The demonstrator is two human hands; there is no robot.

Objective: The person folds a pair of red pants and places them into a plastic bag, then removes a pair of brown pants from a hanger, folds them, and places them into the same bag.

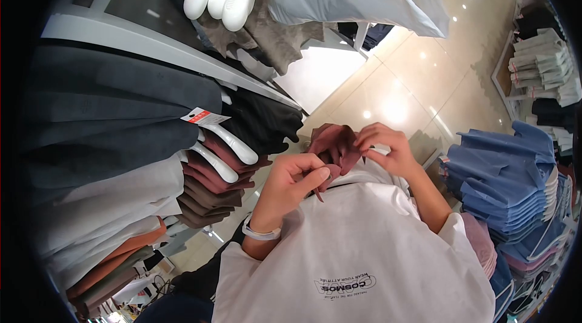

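Across from me, a maroon cloth (341,142), seemingly light, limp and best held by its edges, bunches before a person's white shirt (370,232), the left hand (292,182) and right hand (391,146) each pinching a fold.

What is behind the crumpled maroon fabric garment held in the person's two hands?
Past the far edge of the crumpled maroon fabric garment, the glossy beige tiled floor shows. Whatever lies directly behind its folds is covered and cannot be seen.
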